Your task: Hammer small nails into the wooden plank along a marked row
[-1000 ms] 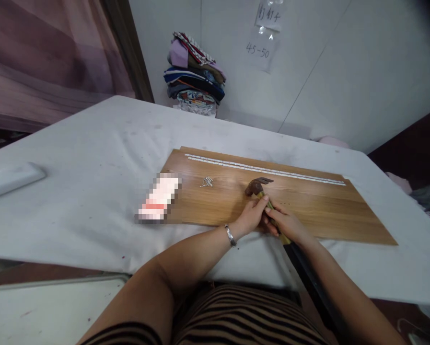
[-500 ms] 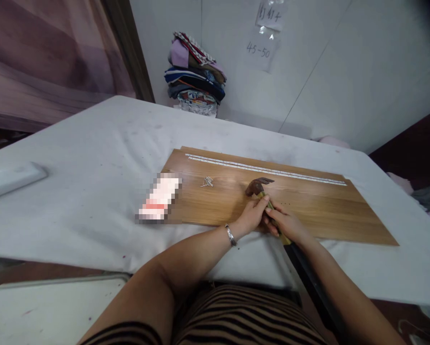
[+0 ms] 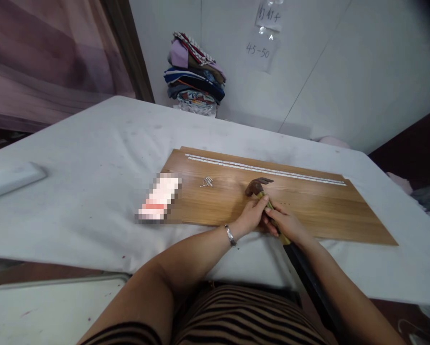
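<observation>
A claw hammer (image 3: 306, 270) with a rusty head and a dark grip slants from above the wooden board (image 3: 344, 215) toward my body. My left hand (image 3: 253, 213) is closed round its neck just below the head, the thumb lying along it. Right beside it, my right hand (image 3: 284, 221) also grips the handle, partly overlapping the left fingers. Several loose nails (image 3: 207, 182) lie in a small pile on the board, left of the hammer head. A row of small dark dots (image 3: 284, 203) marks the board right of the hammer.
Two white marked strips (image 3: 265, 168) run along the board's far edge. A blurred-out flat object (image 3: 160, 197) overlaps the board's left end. White cloth covers the table (image 3: 92, 158). Folded clothes (image 3: 196, 72) are stacked by the wall, and a white object (image 3: 13, 179) lies far left.
</observation>
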A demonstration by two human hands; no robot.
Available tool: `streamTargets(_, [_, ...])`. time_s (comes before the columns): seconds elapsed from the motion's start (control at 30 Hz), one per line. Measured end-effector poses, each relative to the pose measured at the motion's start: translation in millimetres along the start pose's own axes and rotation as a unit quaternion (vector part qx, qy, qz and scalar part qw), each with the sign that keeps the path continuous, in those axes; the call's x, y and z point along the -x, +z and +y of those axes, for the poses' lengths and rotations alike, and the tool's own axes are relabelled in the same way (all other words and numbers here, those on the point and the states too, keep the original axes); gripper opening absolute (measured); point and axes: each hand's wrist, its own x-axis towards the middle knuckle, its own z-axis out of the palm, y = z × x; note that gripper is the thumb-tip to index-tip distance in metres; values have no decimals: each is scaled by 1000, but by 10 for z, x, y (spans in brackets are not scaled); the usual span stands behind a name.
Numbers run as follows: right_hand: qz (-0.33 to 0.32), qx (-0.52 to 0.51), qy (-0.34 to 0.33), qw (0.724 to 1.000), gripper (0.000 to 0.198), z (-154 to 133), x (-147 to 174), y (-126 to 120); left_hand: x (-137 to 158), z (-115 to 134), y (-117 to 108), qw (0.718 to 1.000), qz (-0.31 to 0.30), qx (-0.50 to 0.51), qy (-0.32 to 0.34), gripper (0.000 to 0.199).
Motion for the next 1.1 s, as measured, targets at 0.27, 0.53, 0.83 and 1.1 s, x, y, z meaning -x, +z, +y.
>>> streamTargets(0.27, [9, 2, -20, 1000, 27, 47, 16, 5, 11, 3, 0, 1000, -12, 0, 5, 60])
streamTargets(0.53, [3, 13, -12, 1000, 28, 2, 15, 7, -3, -3, 2, 1000, 2, -3, 0, 61])
streamTargets(0.83, [8, -3, -2, 1000, 29, -8, 14, 15, -1, -13, 2, 1000, -4, 8, -1, 60])
streamTargets(1.1, [14, -13, -21, 1000, 27, 40, 13, 13, 5, -6, 4, 1000, -3, 3, -2, 59])
